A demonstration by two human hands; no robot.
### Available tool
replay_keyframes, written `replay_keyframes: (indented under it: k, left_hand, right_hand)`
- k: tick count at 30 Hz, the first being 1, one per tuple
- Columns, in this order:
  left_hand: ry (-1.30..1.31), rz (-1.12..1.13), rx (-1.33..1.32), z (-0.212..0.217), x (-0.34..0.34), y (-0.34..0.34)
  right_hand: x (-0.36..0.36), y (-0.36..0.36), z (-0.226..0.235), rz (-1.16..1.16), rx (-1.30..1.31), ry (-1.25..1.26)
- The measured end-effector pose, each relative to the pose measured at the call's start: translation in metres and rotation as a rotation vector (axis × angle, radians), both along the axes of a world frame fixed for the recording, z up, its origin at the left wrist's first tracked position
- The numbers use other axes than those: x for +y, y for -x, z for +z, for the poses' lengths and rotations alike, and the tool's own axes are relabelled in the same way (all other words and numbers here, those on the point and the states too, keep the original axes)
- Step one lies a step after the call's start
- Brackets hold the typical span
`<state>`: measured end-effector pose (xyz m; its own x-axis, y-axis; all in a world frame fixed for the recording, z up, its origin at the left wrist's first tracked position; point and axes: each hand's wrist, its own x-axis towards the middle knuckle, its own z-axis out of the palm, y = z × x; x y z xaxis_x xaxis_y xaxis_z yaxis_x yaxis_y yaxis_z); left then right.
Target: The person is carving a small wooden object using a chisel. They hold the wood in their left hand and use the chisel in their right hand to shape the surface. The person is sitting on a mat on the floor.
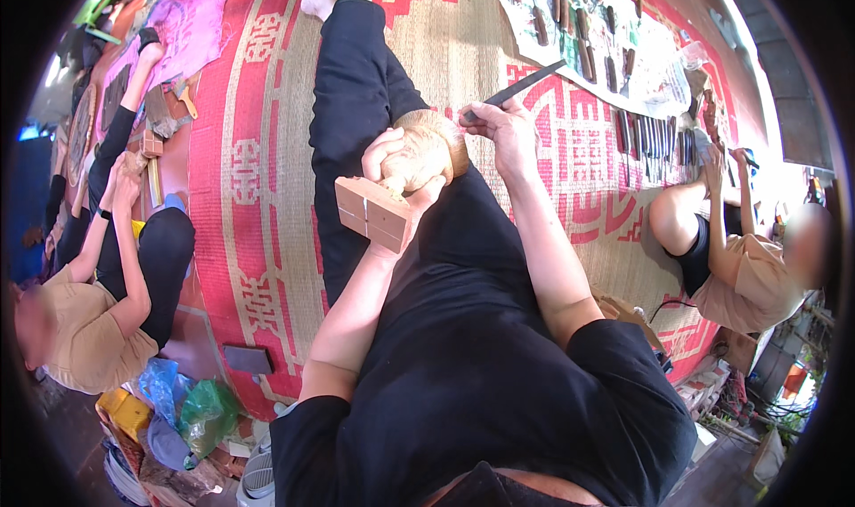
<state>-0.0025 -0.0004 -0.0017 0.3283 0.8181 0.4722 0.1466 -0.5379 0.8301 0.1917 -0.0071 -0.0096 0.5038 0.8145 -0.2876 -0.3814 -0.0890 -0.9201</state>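
My left hand [420,200] is wrapped round a pale, rounded wood carving [426,151] held above my lap. At its near end is a squared wooden block [374,215] with a light cross line marked on it; a round, darker end faces my right hand. My right hand [509,135] pinches one end of a dark, flat file [525,86], which points away to the upper right. The pinched end is close beside the carving; whether they touch I cannot tell.
I sit on a red and straw-coloured woven mat [245,178]. Rows of chisels [655,137] and wood-handled tools [583,40] lie right, partly on a pale sheet [655,89]. Co-workers sit left and right. A dark flat block [248,359] and plastic bags [207,415] lie lower left.
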Motion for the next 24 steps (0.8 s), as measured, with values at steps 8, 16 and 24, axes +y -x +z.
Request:
replay_keyframes:
  k: [8, 16, 24]
  left_hand:
    - [-0.012, -0.007, -0.014, -0.002, 0.0, 0.0]
    - [0.026, -0.007, -0.055, -0.006, 0.0, -0.001]
    - [-0.044, 0.002, 0.018, 0.0, 0.0, 0.0]
  right_hand:
    - [-0.005, 0.016, -0.001, 0.037, 0.025, -0.016]
    - [-0.005, 0.015, 0.012, 0.069, 0.001, -0.053]
    - [0.001, -0.004, -0.005, 0.036, -0.015, 0.024]
